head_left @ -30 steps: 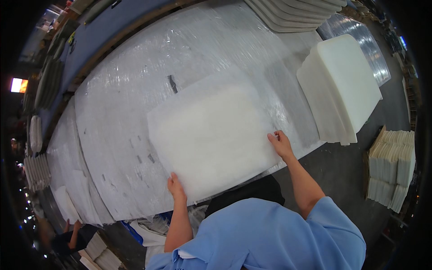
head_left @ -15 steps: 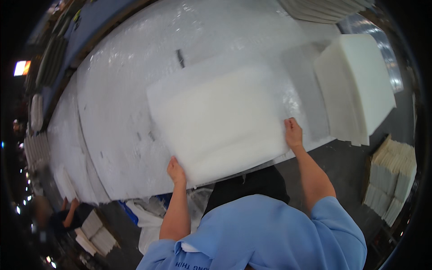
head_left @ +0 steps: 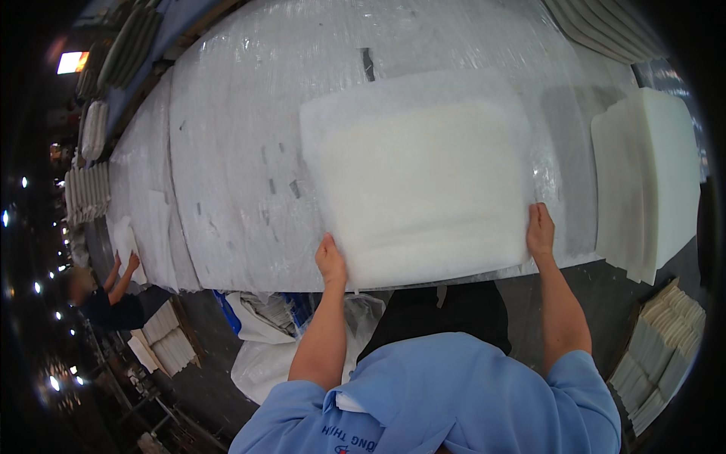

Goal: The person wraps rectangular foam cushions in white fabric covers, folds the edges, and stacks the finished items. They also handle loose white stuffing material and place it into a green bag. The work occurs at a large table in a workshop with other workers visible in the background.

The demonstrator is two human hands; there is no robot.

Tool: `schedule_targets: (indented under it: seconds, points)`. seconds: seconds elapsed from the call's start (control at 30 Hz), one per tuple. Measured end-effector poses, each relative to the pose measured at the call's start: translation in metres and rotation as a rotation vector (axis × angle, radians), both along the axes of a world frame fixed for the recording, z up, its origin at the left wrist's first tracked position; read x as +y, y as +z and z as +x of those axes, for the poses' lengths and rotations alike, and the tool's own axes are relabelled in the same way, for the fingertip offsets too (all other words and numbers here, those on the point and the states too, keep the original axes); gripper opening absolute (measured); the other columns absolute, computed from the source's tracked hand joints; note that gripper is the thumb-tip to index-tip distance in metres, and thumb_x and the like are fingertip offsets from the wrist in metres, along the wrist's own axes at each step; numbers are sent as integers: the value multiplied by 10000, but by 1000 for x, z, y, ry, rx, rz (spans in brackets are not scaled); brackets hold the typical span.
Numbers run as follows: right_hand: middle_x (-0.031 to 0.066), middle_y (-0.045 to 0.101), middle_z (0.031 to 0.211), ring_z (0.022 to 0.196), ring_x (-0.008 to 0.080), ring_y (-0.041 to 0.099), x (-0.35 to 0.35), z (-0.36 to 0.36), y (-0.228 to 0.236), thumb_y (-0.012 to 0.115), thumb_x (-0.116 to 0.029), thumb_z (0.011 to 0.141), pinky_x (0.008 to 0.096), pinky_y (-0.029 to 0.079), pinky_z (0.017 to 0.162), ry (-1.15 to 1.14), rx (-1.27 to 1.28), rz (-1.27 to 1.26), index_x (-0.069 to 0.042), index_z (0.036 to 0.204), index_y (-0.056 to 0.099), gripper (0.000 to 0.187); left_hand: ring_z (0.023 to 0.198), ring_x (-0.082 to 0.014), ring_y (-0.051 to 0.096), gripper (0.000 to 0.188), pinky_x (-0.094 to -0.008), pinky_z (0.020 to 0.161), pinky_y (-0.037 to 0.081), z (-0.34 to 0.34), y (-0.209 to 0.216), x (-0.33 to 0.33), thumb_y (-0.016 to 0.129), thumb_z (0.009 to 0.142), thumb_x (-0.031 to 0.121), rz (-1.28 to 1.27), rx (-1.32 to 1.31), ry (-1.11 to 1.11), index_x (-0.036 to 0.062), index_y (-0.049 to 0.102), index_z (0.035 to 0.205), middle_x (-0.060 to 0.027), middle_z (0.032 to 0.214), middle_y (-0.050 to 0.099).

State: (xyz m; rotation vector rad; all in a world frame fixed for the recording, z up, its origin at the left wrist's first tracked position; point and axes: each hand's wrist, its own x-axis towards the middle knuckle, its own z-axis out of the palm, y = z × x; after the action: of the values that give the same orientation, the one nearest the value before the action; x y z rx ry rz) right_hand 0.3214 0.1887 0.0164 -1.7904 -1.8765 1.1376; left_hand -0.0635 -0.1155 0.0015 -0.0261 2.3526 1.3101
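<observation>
A soft, cream-white padding sheet (head_left: 427, 174) with a thinner, more see-through border lies on the plastic-covered table (head_left: 242, 113) before me. My left hand (head_left: 330, 261) is closed on its near left edge, the thumb uppermost. At the near right edge, my right hand (head_left: 540, 231) pinches the sheet between thumb and fingers. A shallow crease runs across the sheet close to its near edge. The fingers beneath the sheet are partly hidden.
A stack of white sheets (head_left: 665, 174) stands at the table's right end, with bundled pads (head_left: 658, 356) below it. More layered pads (head_left: 605, 30) sit at the far right. On the left, a co-worker (head_left: 106, 299) handles a white piece. White material (head_left: 261, 363) lies below the table edge.
My view has turned, so the whole scene sits further right and tilts differently. Both hands keep their hold on the sheet's edges, and the sheet stays at about the same place on the table.
</observation>
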Motion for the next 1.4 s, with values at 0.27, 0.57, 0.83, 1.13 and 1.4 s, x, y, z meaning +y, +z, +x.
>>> schedule_targets:
  seconds: [0.27, 0.57, 0.83, 1.13, 1.4]
  points:
    - [182, 605, 767, 677, 305, 567, 3, 2, -7, 513, -295, 1080, 401, 476, 675, 0, 4, 80, -24, 965, 555, 298, 651, -50, 346, 451, -278, 557, 313, -18, 14, -4, 632, 1038, 354, -4, -58, -119, 105, 490, 690, 79, 667, 421]
    - [234, 672, 841, 817, 463, 642, 4, -8, -10, 506, -320, 1078, 508, 481, 700, 52, -118, 19, -62, 1010, 568, 274, 660, -79, 390, 389, -290, 590, 374, -11, -7, 24, 583, 1055, 216, -85, 25, -127, 40, 521, 714, 38, 670, 478]
    - [233, 689, 890, 857, 446, 665, 6, -14, -2, 482, -346, 1062, 543, 509, 754, 212, -393, -17, -101, 1047, 569, 261, 731, -296, 592, 205, -418, 691, 475, -20, 12, 26, 611, 976, 185, -307, 188, -434, 13, 579, 870, -180, 780, 627]
    - [179, 716, 998, 948, 401, 691, 13, -24, 26, 574, -297, 1002, 512, 535, 819, 169, -421, -71, -82, 1085, 593, 232, 759, -373, 654, 199, -461, 693, 508, -25, 50, 49, 689, 859, 154, -651, 355, -541, 46, 539, 933, -168, 857, 661]
    - [209, 727, 1018, 980, 430, 682, -3, -8, 27, 542, -332, 1010, 518, 515, 870, -81, -288, -222, -27, 1100, 640, 333, 662, -205, 607, 100, -340, 479, 454, -8, 64, 61, 622, 899, 123, -353, -218, -105, 38, 607, 948, -91, 812, 645]
